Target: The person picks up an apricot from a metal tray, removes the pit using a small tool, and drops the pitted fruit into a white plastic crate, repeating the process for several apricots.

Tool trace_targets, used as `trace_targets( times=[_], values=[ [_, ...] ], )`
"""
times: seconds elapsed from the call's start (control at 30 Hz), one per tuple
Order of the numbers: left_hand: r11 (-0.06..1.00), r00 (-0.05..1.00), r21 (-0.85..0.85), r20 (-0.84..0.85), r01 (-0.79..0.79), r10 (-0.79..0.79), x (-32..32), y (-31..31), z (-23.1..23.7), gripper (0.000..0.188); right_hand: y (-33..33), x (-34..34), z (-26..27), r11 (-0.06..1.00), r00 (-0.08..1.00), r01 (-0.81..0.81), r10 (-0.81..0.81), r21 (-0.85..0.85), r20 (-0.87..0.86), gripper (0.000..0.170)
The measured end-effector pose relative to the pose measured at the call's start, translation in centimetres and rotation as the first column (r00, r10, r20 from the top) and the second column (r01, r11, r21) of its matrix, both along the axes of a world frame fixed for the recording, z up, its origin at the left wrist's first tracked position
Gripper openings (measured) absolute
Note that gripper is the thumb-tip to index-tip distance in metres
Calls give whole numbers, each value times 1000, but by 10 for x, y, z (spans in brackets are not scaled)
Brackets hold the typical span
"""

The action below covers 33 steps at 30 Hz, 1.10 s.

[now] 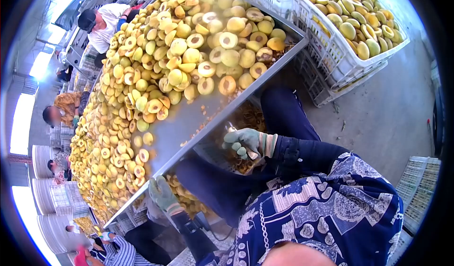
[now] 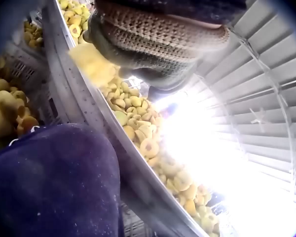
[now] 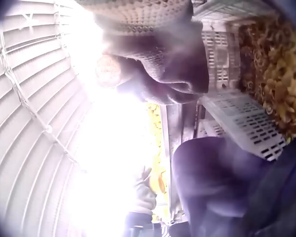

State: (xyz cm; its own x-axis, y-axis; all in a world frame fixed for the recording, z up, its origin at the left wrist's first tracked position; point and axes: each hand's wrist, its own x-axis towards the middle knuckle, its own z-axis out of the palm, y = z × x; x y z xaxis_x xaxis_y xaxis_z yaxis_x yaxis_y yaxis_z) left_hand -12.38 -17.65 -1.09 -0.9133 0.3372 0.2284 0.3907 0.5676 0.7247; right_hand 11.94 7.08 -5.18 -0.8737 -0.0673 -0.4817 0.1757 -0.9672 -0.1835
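Observation:
My gloved right hand (image 1: 248, 143) is curled round a small tool (image 1: 252, 154) with a pale handle; its shiny end shows past the fingers. In the right wrist view, the glove (image 3: 158, 59) stands against glare beside the pale round end (image 3: 108, 70). My gloved left hand (image 1: 164, 195) is at the metal table's rim (image 1: 189, 144), fingers fairly straight. A blurred yellow piece (image 2: 93, 64) lies close by the left glove (image 2: 148, 49) in the left wrist view; whether they touch is unclear. Halved yellow fruit (image 1: 179, 48) is heaped on the table.
Stacked white crates (image 1: 331, 60), the top one full of fruit, stand at upper right. Below the rim, between my knees (image 1: 208, 183), are containers of fruit pieces (image 1: 187, 197) and scraps (image 1: 250, 117). Other people sit along the table's far side and at lower left.

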Motion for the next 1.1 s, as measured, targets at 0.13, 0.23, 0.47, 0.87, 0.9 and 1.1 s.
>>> trace_targets(
  times=[0.13, 0.23, 0.47, 0.87, 0.9, 1.1],
  values=[
    [959, 954, -2, -104, 283, -282, 11, 86, 3, 33, 8, -1, 28, 980, 985, -69, 37, 186, 171, 15],
    [886, 882, -46, 131, 461, -452, 43, 195, 19, 39, -6, 2, -1, 932, 999, 51, -53, 360, -6, 16],
    [761, 835, -364, 100, 537, -541, 47, 321, -26, 60, 18, 18, 33, 910, 977, -76, -14, 408, 214, 18],
    [514, 389, 685, 347, 516, -854, 108, 206, 15, 45, 18, -5, 56, 317, 979, 78, -202, 945, -13, 25],
    [481, 376, 795, 346, 370, -860, 117, 199, 19, 52, 11, -4, 55, 311, 980, 75, -197, 947, -13, 25],
    [457, 450, 878, 354, 141, -820, 144, 178, 31, 65, -10, 0, 53, -98, 987, 38, -152, 995, -52, 34]
  ],
)
